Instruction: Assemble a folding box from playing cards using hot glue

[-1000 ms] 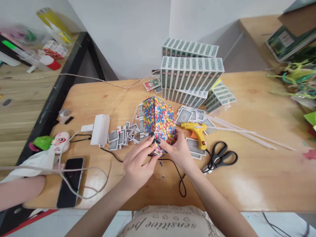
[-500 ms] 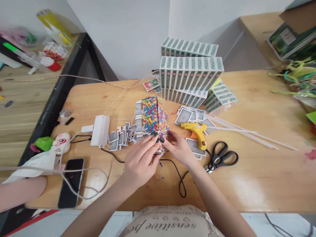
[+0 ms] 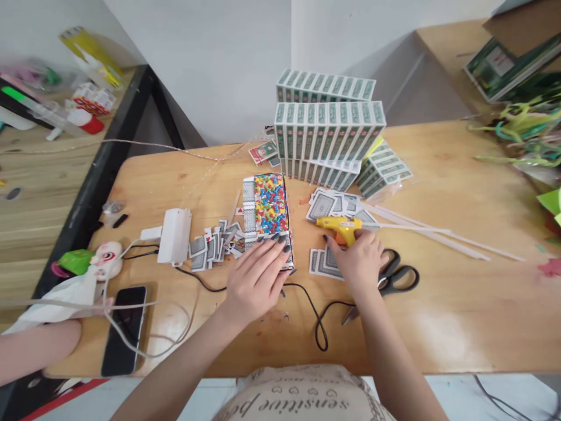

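Observation:
A box (image 3: 269,202) covered in colourful patterned paper, with grey-backed playing cards (image 3: 249,204) along its left side, lies on the table. My left hand (image 3: 256,278) rests on its near end, fingers stretched out flat. To the right, my right hand (image 3: 362,263) closes round the handle of a yellow hot glue gun (image 3: 339,223), which still lies on the table; the palm hides most of the handle. Black-handled scissors (image 3: 405,279) lie partly under that hand. Loose playing cards (image 3: 323,263) sit beside and beyond the gun.
Stacked green-and-white card boxes (image 3: 328,131) stand at the back. Glue sticks (image 3: 438,234) extend rightward. A white adapter (image 3: 174,237), card pieces (image 3: 205,248), a phone (image 3: 125,330) and a black cord (image 3: 318,316) lie around. Another person's arm (image 3: 44,348) reaches in from the left.
My right hand has left the box and moved right to the glue gun. The box now lies flatter, with my left hand on top. The scissors' blades have swung leftward.

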{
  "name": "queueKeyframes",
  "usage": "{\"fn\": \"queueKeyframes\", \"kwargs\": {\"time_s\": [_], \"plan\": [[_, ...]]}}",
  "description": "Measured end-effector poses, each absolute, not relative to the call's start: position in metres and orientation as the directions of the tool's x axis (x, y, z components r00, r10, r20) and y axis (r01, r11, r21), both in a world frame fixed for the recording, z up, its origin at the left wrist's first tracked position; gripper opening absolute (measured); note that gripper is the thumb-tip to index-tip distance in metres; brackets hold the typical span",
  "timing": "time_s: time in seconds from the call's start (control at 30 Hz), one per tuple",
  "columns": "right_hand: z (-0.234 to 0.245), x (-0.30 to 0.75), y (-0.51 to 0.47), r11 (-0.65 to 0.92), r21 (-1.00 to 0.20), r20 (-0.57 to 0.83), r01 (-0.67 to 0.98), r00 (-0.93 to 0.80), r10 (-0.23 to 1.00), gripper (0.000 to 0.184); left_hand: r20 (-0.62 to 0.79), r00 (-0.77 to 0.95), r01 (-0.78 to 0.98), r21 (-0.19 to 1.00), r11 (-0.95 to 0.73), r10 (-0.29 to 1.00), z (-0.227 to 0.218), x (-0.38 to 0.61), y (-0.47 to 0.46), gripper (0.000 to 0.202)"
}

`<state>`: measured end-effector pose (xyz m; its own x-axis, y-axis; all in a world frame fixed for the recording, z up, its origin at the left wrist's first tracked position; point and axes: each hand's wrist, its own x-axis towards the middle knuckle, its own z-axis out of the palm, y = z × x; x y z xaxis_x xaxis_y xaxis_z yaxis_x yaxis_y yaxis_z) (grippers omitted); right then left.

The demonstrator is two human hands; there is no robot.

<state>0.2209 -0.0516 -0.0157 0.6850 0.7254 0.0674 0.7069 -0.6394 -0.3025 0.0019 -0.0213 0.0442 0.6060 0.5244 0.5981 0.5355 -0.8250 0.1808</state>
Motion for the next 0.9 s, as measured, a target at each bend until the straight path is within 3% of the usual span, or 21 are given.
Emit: {"fn": "queueKeyframes", "kwargs": {"time_s": [0.17,0.43,0.63,0.9], "plan": [[-0.008,0.229,-0.050,-0.599,-0.483,0.029,0.639,0.695,0.718,0.051,0.603,0.594,0.540,0.193,-0.819,0.533,0.043,0.003,-0.021,0.030],[0.044,0.215,-0.060,-0.485,-0.744,-0.015,0.459,0.715,0.699,0.041,0.599,0.588,0.535,0.217,-0.816,0.544,0.044,0.003,-0.022,0.033],[0.056,0.207,-0.063,-0.392,-0.764,0.076,0.513,0.674,0.735,0.039,0.600,0.596,0.529,0.206,-0.823,0.533,0.044,0.004,-0.022,0.031],[0.059,0.207,-0.066,-0.372,-0.660,0.175,0.652,0.616,0.768,0.035,0.605,0.589,0.525,0.218,-0.823,0.536,0.044,0.004,-0.022,0.034]]}}
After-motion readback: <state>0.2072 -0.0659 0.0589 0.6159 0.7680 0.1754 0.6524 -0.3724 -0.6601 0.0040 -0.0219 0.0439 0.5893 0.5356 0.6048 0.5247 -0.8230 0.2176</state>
